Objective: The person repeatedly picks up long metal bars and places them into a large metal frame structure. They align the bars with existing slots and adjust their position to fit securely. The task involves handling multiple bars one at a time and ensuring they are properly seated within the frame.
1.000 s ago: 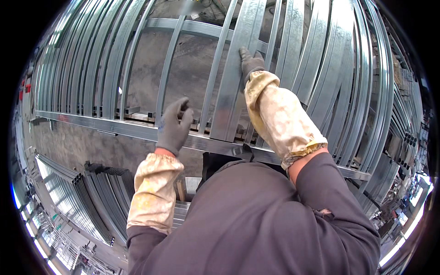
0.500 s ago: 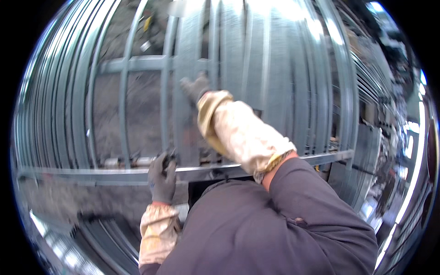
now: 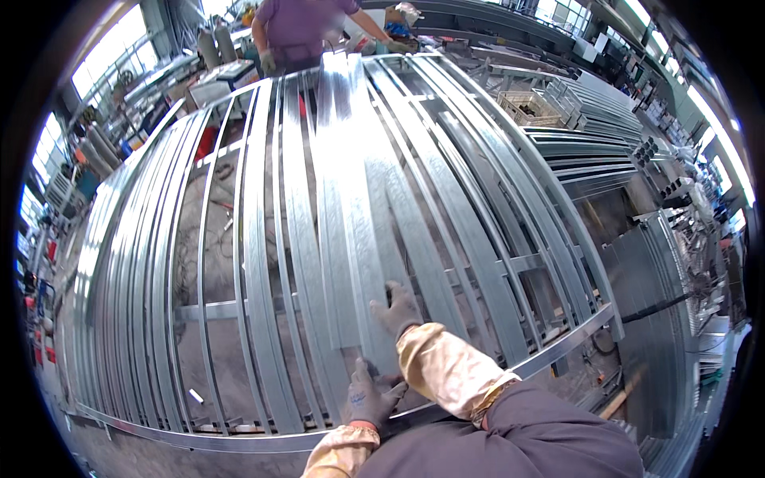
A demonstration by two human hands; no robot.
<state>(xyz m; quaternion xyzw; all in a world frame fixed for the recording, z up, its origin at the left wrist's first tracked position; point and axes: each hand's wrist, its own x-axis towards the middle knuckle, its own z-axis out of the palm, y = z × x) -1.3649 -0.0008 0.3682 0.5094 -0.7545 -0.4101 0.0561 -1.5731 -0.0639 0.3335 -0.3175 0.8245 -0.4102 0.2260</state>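
Observation:
Long galvanized steel profiles lie lengthwise across a metal frame whose front rail (image 3: pixel 239 443) runs in front of me. My left hand (image 3: pixel 369 398), in a grey glove, is at the near end of a wide steel profile (image 3: pixel 341 263). Its fingers and thumb are spread and grip nothing visible. Farther up and to the right, my gloved right hand (image 3: pixel 398 312) rests on or just over the neighbouring wide profile (image 3: pixel 371 215), fingers apart. Whether its fingertips touch the metal, I cannot tell.
Across the frame stands a co-worker in a purple top (image 3: pixel 303 28), hands near its far edge. A crate (image 3: pixel 530 107) and stacked profiles (image 3: pixel 590 151) lie at the right. Gas cylinders (image 3: pixel 209 48) stand at the far left. Gaps between the profiles show the floor.
The view has swung up, bringing the frame's far end and the co-worker into sight. My left hand has left the front rail for the profile's near end; both hands are closer together.

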